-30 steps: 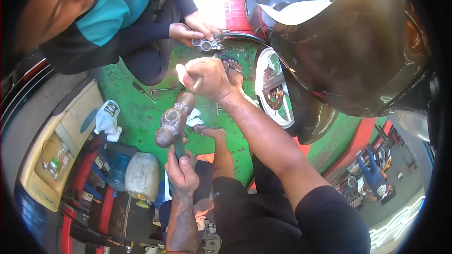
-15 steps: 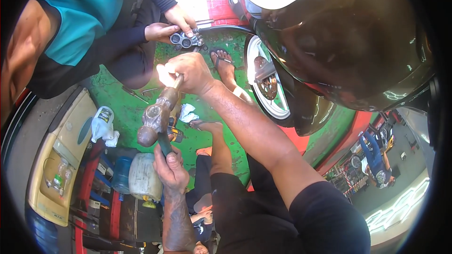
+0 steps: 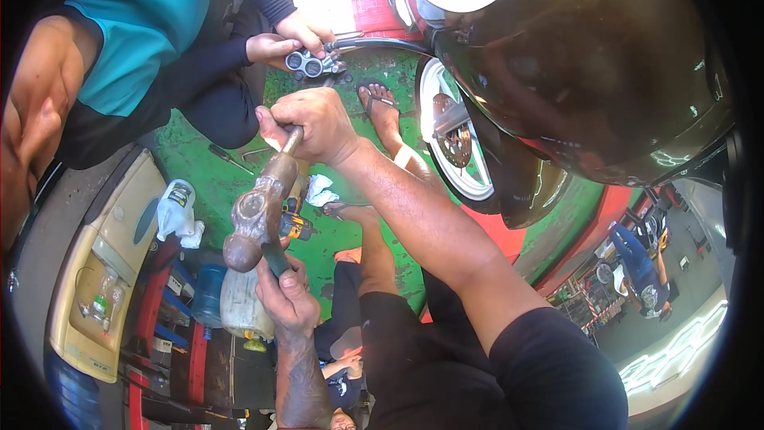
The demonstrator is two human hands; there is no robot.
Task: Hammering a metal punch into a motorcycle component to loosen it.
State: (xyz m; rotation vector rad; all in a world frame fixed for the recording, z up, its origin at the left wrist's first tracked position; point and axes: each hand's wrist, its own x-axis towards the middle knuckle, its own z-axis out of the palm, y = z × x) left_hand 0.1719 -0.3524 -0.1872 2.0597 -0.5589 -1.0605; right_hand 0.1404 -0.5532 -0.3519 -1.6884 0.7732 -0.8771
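My left hand (image 3: 288,299) is wrapped round the dark grip of a worn ball-peen hammer (image 3: 253,205). The hammer's rounded end points toward me; its far end is at a metal rod (image 3: 294,142) closed in my right hand (image 3: 317,123). Whether hammer and rod touch I cannot tell, and most of the rod is hidden in my fist. Just beyond, a co-worker's hands (image 3: 298,38) hold a twin-piston brake caliper (image 3: 305,63) with a black hose (image 3: 378,43) attached. Below the hammer, a yellow and black cordless drill (image 3: 296,227) is partly covered.
A motorcycle front wheel (image 3: 458,127) and glossy dark bodywork (image 3: 581,64) stand at the right. On the green floor (image 3: 215,151) lie a screwdriver (image 3: 231,158) and a white rag (image 3: 320,191). White jug (image 3: 175,209), blue bottle (image 3: 208,295) and cream panel (image 3: 107,251) are at the left.
The hammer has shifted a little left and toward me, with my left hand moving along. My right hand stays nearly in place. The co-worker's hands and caliper have barely moved.
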